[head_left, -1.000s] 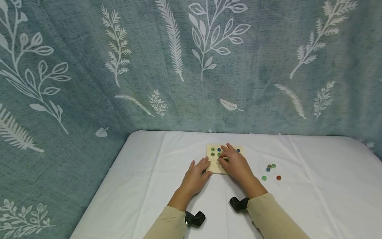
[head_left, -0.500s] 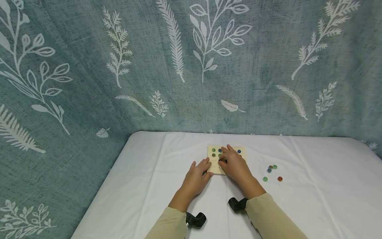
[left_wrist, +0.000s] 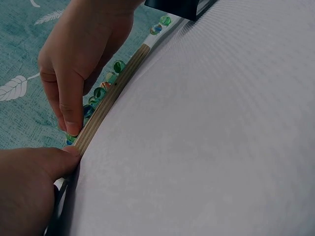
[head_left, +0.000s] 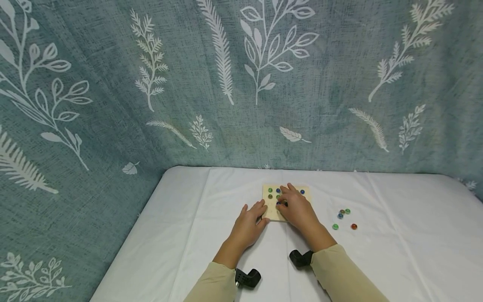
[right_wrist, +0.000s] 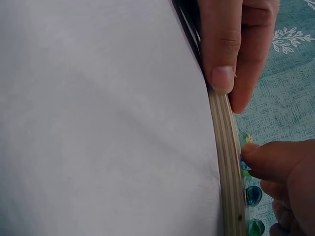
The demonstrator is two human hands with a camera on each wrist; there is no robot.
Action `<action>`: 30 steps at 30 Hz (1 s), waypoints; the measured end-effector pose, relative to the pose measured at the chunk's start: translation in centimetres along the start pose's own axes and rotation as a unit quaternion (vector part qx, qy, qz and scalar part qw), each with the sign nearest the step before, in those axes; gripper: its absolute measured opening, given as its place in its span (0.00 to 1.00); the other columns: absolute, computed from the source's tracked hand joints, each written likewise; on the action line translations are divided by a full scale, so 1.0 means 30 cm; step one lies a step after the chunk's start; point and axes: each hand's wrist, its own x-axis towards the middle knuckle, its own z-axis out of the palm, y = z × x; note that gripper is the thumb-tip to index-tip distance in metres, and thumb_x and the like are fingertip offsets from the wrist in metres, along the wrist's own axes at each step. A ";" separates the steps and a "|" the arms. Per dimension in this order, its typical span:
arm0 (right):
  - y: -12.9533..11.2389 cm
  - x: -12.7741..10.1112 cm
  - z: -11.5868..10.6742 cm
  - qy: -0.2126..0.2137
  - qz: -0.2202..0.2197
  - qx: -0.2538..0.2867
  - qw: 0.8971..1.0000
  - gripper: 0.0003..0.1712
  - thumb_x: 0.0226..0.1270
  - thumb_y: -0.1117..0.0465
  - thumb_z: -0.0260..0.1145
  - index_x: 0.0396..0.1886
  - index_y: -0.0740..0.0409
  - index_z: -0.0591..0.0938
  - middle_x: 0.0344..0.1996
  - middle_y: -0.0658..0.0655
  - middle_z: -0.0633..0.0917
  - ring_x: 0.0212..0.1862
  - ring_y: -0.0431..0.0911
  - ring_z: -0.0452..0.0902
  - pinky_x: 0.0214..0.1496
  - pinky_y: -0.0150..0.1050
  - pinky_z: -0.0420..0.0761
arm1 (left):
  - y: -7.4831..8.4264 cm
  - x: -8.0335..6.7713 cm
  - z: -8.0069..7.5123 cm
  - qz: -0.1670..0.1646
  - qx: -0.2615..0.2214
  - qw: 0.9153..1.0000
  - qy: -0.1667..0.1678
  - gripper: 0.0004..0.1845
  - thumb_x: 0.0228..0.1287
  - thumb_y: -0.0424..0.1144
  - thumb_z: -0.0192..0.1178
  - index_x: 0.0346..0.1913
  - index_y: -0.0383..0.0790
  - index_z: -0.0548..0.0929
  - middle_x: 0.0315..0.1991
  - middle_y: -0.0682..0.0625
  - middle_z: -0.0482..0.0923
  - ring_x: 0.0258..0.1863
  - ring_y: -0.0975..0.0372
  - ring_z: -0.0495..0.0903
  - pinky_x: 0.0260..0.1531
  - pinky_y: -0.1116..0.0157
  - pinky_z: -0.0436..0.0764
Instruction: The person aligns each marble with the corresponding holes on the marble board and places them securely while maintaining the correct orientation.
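Observation:
A pale wooden board (head_left: 271,214) lies on the white cloth, bearing several glass marbles in rows, such as a green marble (head_left: 270,190) and a blue marble (head_left: 302,192). My left hand (head_left: 246,224) grips its near left corner, with the thumb at the front edge and the fingers along the left side. Over the board's middle, my right hand (head_left: 298,208) pinches a blue-green marble (right_wrist: 244,165) down at the surface with its thumb; its other fingertips are partly hidden. In the left wrist view, marbles (left_wrist: 99,93) line up behind the board's layered edge.
Right of the board lie several loose marbles, among them a red marble (head_left: 354,226), a green marble (head_left: 335,226) and a blue marble (head_left: 341,216). A teal leaf-patterned curtain (head_left: 241,126) hangs behind the table. A black wrist camera (head_left: 248,278) sits at my left cuff.
The head view has shifted slightly. My right hand's fingers have moved a little on the marble at the board; the left hand and the loose marbles stay in place.

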 end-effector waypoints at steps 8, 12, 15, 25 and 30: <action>0.033 -0.009 -0.027 0.011 -0.001 0.017 1.000 0.16 0.66 0.57 0.69 0.49 0.61 0.86 0.70 0.61 0.70 0.77 0.59 0.53 0.71 0.64 0.65 | 0.003 0.000 0.003 -0.010 -0.008 1.000 -0.002 0.27 0.70 0.47 0.60 0.69 0.43 0.74 0.73 0.54 0.64 0.73 0.62 0.64 0.78 0.54 0.52; 0.063 -0.026 -0.071 0.031 0.014 0.042 0.999 0.16 0.67 0.57 0.68 0.49 0.62 0.86 0.70 0.61 0.71 0.76 0.59 0.54 0.72 0.63 0.63 | 0.006 -0.002 0.004 -0.016 -0.010 1.000 0.001 0.27 0.69 0.47 0.60 0.68 0.43 0.74 0.73 0.55 0.64 0.73 0.62 0.64 0.78 0.54 0.52; 0.099 -0.047 -0.114 0.041 0.035 0.056 0.997 0.18 0.69 0.56 0.66 0.52 0.62 0.85 0.71 0.61 0.70 0.77 0.58 0.53 0.74 0.63 0.61 | 0.007 -0.003 0.005 -0.021 -0.011 1.000 0.003 0.27 0.69 0.47 0.61 0.69 0.43 0.74 0.73 0.55 0.64 0.73 0.63 0.63 0.78 0.54 0.52; 0.269 -0.143 -0.243 0.067 0.086 0.074 0.991 0.26 0.72 0.47 0.62 0.56 0.64 0.81 0.72 0.62 0.67 0.76 0.61 0.53 0.70 0.68 0.61 | 0.010 -0.004 0.007 -0.030 -0.018 0.999 0.003 0.27 0.69 0.47 0.61 0.69 0.45 0.74 0.74 0.56 0.63 0.73 0.63 0.62 0.78 0.55 0.51; 0.349 -0.192 -0.275 0.074 0.108 0.087 0.988 0.31 0.73 0.41 0.57 0.57 0.64 0.81 0.73 0.63 0.66 0.76 0.63 0.53 0.67 0.71 0.61 | 0.011 -0.004 0.008 -0.029 -0.017 0.999 0.003 0.27 0.69 0.47 0.61 0.69 0.44 0.74 0.74 0.56 0.63 0.73 0.63 0.62 0.78 0.55 0.51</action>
